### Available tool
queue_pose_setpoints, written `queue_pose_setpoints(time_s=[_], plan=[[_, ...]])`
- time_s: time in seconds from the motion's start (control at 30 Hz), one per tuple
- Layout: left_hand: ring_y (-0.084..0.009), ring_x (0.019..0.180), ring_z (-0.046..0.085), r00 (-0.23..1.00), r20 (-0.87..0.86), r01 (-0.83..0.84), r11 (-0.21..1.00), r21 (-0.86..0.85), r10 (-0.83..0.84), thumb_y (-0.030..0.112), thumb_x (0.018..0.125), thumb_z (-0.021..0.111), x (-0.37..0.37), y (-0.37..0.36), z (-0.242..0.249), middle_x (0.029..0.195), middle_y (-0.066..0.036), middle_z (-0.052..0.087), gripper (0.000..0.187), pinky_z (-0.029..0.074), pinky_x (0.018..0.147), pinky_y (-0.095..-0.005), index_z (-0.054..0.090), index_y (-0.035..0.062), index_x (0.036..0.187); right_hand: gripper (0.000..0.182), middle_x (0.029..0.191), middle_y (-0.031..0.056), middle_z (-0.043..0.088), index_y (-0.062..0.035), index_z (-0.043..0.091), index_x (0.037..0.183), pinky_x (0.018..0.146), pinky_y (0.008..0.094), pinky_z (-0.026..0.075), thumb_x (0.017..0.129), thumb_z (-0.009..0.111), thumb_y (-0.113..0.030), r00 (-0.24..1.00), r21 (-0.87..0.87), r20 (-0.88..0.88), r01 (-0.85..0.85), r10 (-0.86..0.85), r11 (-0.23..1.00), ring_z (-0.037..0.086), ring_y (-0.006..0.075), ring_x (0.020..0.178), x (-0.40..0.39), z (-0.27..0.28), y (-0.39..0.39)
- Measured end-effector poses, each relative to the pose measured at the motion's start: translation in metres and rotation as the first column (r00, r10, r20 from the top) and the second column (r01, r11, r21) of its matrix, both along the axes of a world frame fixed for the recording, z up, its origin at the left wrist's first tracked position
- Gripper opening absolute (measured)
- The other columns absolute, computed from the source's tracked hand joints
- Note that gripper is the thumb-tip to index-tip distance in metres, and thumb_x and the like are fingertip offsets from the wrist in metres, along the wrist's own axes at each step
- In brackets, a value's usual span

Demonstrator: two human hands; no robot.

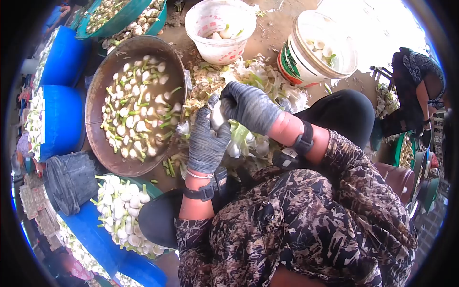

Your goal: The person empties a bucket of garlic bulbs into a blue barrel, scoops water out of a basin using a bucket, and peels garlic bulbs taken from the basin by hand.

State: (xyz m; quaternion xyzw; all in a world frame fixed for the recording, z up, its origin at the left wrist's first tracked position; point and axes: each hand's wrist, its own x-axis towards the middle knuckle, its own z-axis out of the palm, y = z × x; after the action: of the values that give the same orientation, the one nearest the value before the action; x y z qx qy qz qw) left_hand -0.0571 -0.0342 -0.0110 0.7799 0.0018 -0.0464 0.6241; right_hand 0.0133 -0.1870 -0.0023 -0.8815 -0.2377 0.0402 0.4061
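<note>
A white garlic bulb [218, 117] sits between my two hands, which both wear grey knit gloves. My left hand [208, 143] is closed round its near side, thumb and fingers pressed to it. From the far right, my right hand [251, 107] grips the same bulb with curled fingers; its fingertips are partly hidden. Under the hands lies a heap of garlic peelings and leaves [260, 71]. Just left of my left hand, a large rusty metal basin [100, 76] holds murky water and several floating garlic bulbs [136, 110] with short green stems.
A white tub [213, 48] and a white bucket [296, 62] stand beyond the peelings, some bulbs inside each. Blue tubs [60, 119], a dark bucket [71, 184] and a pile of trimmed garlic [124, 210] are at left. Another person [416, 91] bends over at right.
</note>
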Motion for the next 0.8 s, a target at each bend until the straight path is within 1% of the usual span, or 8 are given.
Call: queue_pose_setpoints(time_s=[0.13, 0.2, 0.23, 0.27, 0.4, 0.67, 0.73, 0.8], plan=[[-0.0232, 0.109, 0.058, 0.944, 0.330, -0.132, 0.913, 0.385, -0.003, 0.009, 0.093, 0.050, 0.001, -0.007, 0.006, 0.121, -0.012, 0.058, 0.040, 0.046, 0.095, -0.0347, 0.046, 0.0001, 0.131, 0.026, 0.075, 0.0137, 0.065, 0.0021, 0.064, 0.090, 0.067, 0.0361, 0.051, 0.086, 0.058, -0.023, 0.690, 0.166, -0.719, 0.054, 0.083, 0.985, 0.064, 0.0197, 0.072, 0.020, -0.013, -0.007], [-0.0254, 0.102, 0.061, 0.972, 0.025, -0.208, 0.903, -0.376, 0.234, 0.016, 0.094, 0.048, 0.000, -0.002, -0.018, 0.116, -0.014, 0.059, 0.035, 0.049, 0.090, -0.0352, 0.050, -0.0001, 0.126, 0.024, 0.080, 0.0149, 0.065, 0.0015, 0.063, 0.092, 0.074, 0.0370, 0.052, 0.085, 0.059, -0.021, 0.714, 0.289, -0.638, -0.126, 0.289, 0.949, 0.065, 0.0238, 0.077, 0.018, -0.046, -0.014], [-0.0234, 0.084, 0.062, 0.980, 0.060, -0.168, 0.957, -0.235, 0.187, 0.024, 0.095, 0.046, 0.005, 0.009, -0.034, 0.106, -0.013, 0.060, 0.032, 0.053, 0.075, -0.0344, 0.053, -0.0001, 0.116, 0.021, 0.084, 0.0164, 0.064, 0.0011, 0.063, 0.092, 0.079, 0.0384, 0.051, 0.083, 0.057, -0.017, 0.797, 0.139, -0.287, -0.515, 0.532, 0.846, 0.065, 0.0290, 0.082, 0.015, -0.031, -0.020], [-0.0180, 0.062, 0.055, 0.937, -0.304, -0.348, 0.511, -0.786, 0.171, 0.028, 0.096, 0.045, 0.007, 0.000, -0.021, 0.095, -0.012, 0.060, 0.030, 0.050, 0.055, -0.0300, 0.055, 0.0017, 0.108, 0.018, 0.085, 0.0182, 0.063, -0.0002, 0.062, 0.090, 0.076, 0.0393, 0.051, 0.081, 0.056, -0.014, 0.760, -0.018, 0.309, -0.596, 0.572, 0.802, 0.064, 0.0335, 0.082, 0.013, -0.080, -0.010], [-0.0127, 0.046, 0.050, 0.808, -0.494, -0.583, 0.322, -0.746, 0.321, 0.037, 0.098, 0.043, 0.012, 0.006, -0.016, 0.073, -0.008, 0.056, 0.036, 0.044, 0.037, -0.0237, 0.052, 0.0020, 0.101, 0.027, 0.097, 0.0191, 0.065, -0.0019, 0.063, 0.096, 0.083, 0.0416, 0.049, 0.086, 0.059, -0.027, 0.752, -0.172, -0.506, -0.568, 0.423, 0.805, 0.062, 0.0371, 0.095, -0.018, -0.046, 0.001], [-0.0219, 0.108, 0.056, 0.924, -0.171, -0.382, 0.854, -0.352, 0.342, 0.048, 0.100, 0.032, -0.002, -0.007, -0.046, 0.122, -0.016, 0.053, 0.061, 0.048, 0.093, -0.0361, 0.039, -0.0015, 0.135, 0.048, 0.113, 0.0079, 0.060, -0.0020, 0.048, 0.133, 0.094, 0.0285, 0.043, 0.099, 0.049, -0.037, 0.736, 0.563, -0.584, 0.062, 0.343, 0.824, 0.054, 0.0148, 0.104, 0.002, -0.040, 0.030], [-0.0328, 0.122, 0.044, 0.725, 0.676, -0.388, 0.734, 0.557, -0.129, 0.028, 0.101, 0.037, -0.002, -0.004, -0.073, 0.135, -0.023, 0.042, 0.048, 0.031, 0.107, -0.0425, 0.034, -0.0036, 0.138, 0.039, 0.095, 0.0036, 0.065, -0.0024, 0.061, 0.114, 0.084, 0.0286, 0.047, 0.099, 0.047, -0.036, 0.717, 0.584, -0.629, 0.180, 0.301, 0.791, 0.059, 0.0135, 0.090, 0.022, -0.045, 0.042], [-0.0358, 0.120, 0.043, 0.937, 0.196, -0.308, 0.949, 0.072, 0.289, 0.021, 0.100, 0.039, -0.004, -0.008, -0.021, 0.133, -0.023, 0.042, 0.043, 0.031, 0.105, -0.0424, 0.039, -0.0036, 0.135, 0.037, 0.082, -0.0001, 0.065, -0.0043, 0.067, 0.096, 0.074, 0.0285, 0.048, 0.099, 0.045, -0.034, 0.700, 0.560, -0.695, 0.380, 0.167, 0.737, 0.060, 0.0136, 0.077, 0.039, -0.019, 0.041]])
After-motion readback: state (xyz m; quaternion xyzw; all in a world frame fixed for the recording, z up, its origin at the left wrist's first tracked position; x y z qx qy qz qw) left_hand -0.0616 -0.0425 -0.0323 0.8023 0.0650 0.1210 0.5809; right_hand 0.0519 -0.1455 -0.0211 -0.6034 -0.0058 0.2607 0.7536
